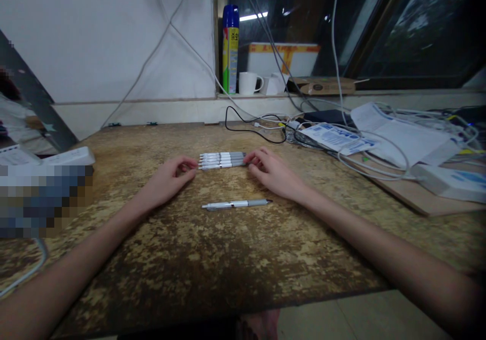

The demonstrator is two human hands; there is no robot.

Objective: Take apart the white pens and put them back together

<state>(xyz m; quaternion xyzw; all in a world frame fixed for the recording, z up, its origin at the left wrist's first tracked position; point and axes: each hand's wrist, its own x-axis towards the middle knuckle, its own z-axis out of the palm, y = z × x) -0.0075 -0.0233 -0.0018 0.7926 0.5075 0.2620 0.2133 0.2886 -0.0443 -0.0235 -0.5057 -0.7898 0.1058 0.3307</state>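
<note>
Several white-and-grey click pens (pixel 223 160) lie side by side in a tight row on the worn wooden table, clips to the left and grey grips to the right. My left hand (pixel 170 178) is curled at the row's left end, thumb and fingertips at the clicker ends. At the right end, my right hand (pixel 270 172) has its bent fingers and thumb closed round the tips, hiding them. One more pen (pixel 237 204) lies apart, nearer me, parallel to the row and touched by neither hand.
Papers (pixel 406 132), tangled cables and a white power strip (pixel 451 180) on a board (pixel 421 203) fill the right side. A second power strip (pixel 72 156) sits at far left. A spray can (pixel 230 51) and a white mug (pixel 249 83) stand on the windowsill.
</note>
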